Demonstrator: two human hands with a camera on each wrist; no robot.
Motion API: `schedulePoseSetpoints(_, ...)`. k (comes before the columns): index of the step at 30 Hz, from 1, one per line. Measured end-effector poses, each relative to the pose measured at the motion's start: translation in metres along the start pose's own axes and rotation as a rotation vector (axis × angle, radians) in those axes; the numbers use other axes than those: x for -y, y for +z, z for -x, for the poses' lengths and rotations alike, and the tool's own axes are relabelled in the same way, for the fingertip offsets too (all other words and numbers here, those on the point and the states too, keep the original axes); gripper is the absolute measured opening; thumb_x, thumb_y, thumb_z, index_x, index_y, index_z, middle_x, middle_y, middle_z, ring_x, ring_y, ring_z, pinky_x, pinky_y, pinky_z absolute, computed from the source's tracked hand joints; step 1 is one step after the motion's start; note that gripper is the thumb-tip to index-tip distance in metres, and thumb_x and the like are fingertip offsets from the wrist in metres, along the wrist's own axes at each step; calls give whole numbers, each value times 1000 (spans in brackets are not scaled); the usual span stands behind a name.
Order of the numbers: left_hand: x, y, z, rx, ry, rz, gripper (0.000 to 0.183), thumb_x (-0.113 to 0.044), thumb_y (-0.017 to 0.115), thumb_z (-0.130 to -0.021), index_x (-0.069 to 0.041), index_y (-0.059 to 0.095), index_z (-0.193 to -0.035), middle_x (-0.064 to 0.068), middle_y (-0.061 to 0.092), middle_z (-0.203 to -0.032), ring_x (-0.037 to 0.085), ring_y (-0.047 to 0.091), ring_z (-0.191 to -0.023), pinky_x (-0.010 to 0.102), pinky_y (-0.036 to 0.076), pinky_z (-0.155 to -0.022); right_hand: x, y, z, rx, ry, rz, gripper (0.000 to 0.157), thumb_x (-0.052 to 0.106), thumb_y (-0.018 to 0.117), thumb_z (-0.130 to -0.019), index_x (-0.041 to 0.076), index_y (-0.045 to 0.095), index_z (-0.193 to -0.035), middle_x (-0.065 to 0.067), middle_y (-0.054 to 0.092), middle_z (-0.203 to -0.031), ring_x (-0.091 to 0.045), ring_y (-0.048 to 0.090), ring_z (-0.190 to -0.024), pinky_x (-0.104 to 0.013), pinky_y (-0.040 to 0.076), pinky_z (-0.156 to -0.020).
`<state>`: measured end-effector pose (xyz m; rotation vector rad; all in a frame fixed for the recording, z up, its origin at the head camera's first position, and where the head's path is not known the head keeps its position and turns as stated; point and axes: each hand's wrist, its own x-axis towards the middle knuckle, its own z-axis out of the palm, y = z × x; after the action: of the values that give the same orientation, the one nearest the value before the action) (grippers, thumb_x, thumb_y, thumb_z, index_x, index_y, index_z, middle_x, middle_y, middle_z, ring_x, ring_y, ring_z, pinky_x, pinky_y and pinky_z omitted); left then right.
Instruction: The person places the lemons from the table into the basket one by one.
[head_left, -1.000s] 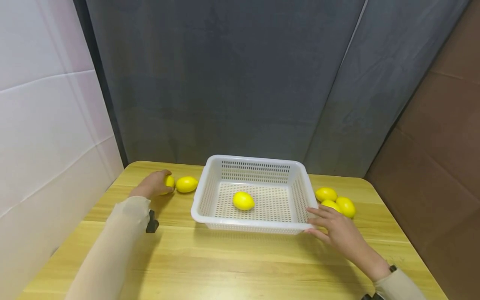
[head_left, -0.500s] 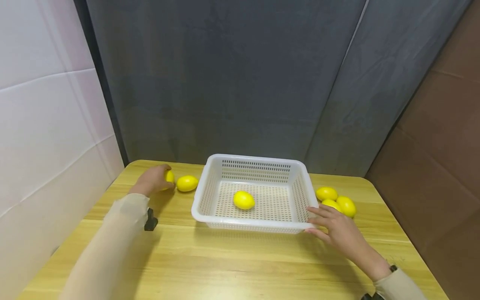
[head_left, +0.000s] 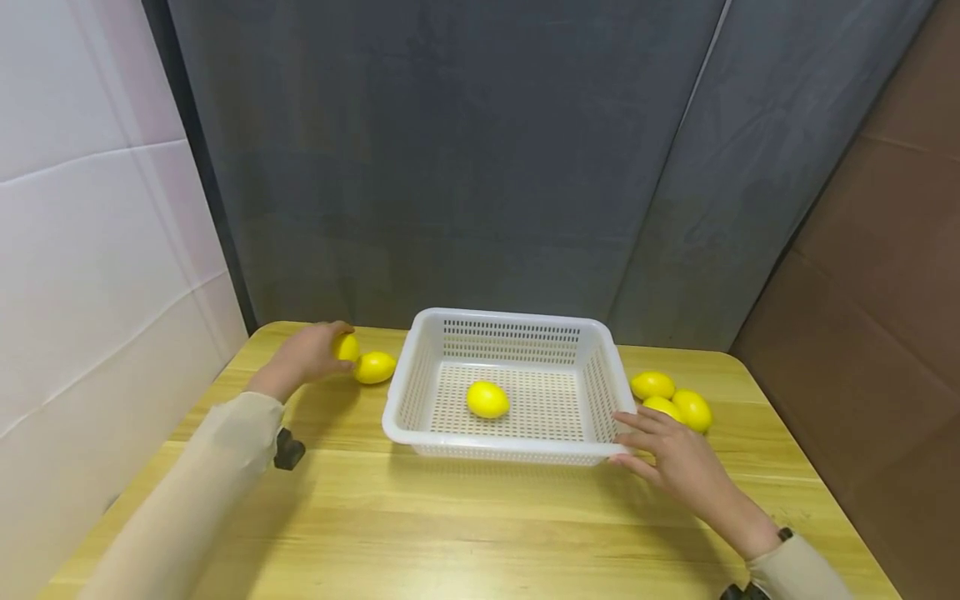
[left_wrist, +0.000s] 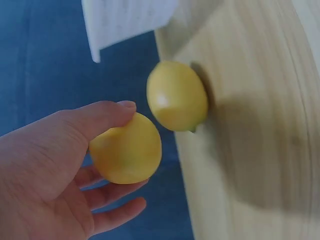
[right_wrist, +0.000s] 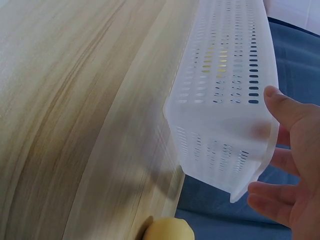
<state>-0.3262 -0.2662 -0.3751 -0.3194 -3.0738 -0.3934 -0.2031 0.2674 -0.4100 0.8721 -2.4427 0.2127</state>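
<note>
In the head view my left hand (head_left: 306, 358) is at the table's far left. It holds a lemon (left_wrist: 130, 150), thumb on one side and fingers on the other, as the left wrist view shows. A second lemon (head_left: 374, 367) lies just right of it, left of the white plastic basket (head_left: 510, 450). Inside the basket one lemon (head_left: 487, 400) rests on the slotted floor. My right hand (head_left: 675, 450) touches the basket's near right corner with fairly straight, spread fingers over the rim; the right wrist view has the thumb (right_wrist: 282, 107) against the outer wall.
Three lemons (head_left: 692, 410) sit grouped on the wooden table (head_left: 465, 533) right of the basket, close to my right hand. A grey curtain (head_left: 450, 167) stands behind the table, with a white panel (head_left: 97, 250) at left and a brown one (head_left: 870, 333) at right.
My left hand has moved slightly right and away from me with its lemon, nearer the neighbouring lemon. The right hand and basket stay in place.
</note>
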Motion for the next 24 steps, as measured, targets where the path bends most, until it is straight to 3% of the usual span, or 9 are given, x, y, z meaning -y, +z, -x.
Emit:
schedulePoseSetpoints(7, -20, -12, 20, -7, 46, -26, 64, -25, 78, -81, 2, 55, -134, 24, 66, -122, 38, 63, -102, 59, 51, -94, 1, 0, -2, 2, 1, 1, 27, 32, 85, -71, 19, 80, -94, -6, 73, -122, -37, 68, -111, -51, 58, -87)
schedulePoseSetpoints(17, -48, -26, 49, 37, 134, -47, 59, -22, 84, -75, -1, 62, -125, 18, 70, -115, 26, 62, -88, 52, 56, -87, 3, -1, -3, 15, 1, 3, 26, 33, 84, -72, 19, 80, -93, -6, 73, -121, -37, 68, -111, -51, 58, -87)
schedulePoseSetpoints(24, -60, -35, 59, 60, 180, -48, 59, -24, 86, -74, -1, 62, -122, 17, 70, -113, 24, 62, -87, 50, 56, -87, 2, 0, -2, 16, 13, 3, 27, 33, 84, -72, 18, 80, -94, -6, 73, -122, -37, 68, -112, -51, 58, -87)
